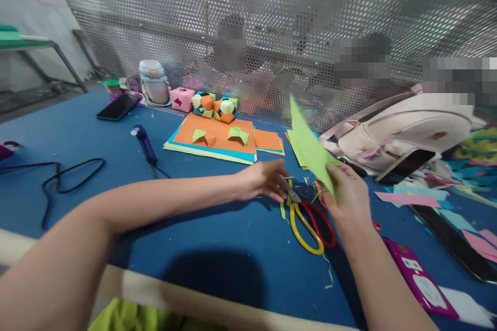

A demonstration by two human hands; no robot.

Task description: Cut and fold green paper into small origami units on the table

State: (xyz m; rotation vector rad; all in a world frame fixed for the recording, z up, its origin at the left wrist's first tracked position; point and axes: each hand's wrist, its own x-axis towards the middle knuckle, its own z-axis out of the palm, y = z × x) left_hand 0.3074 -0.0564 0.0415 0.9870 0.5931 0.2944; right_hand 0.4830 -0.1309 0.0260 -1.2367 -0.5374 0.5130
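Note:
A light green sheet of paper (310, 147) stands tilted in my right hand (349, 194), which pinches it near its lower right edge. To its left, my left hand (266, 178) hovers over the table with its fingers apart and nothing in them. Just beyond those fingertips lies a pair of scissors (306, 225) with one yellow and one red handle; its blades are partly hidden. Thin green and orange paper scraps (282, 211) surround the blades. Behind the raised sheet, a small stack of green paper (297, 150) rests on the table.
Large orange, blue and green sheets (221, 132) carry two folded pieces (238, 136). Folded paper cubes (225, 108), a pink cube (181, 99) and a bottle (154, 83) line the back. A glue gun (144, 145) trails a cord leftward. A pale backpack (404, 124) and phones crowd the right.

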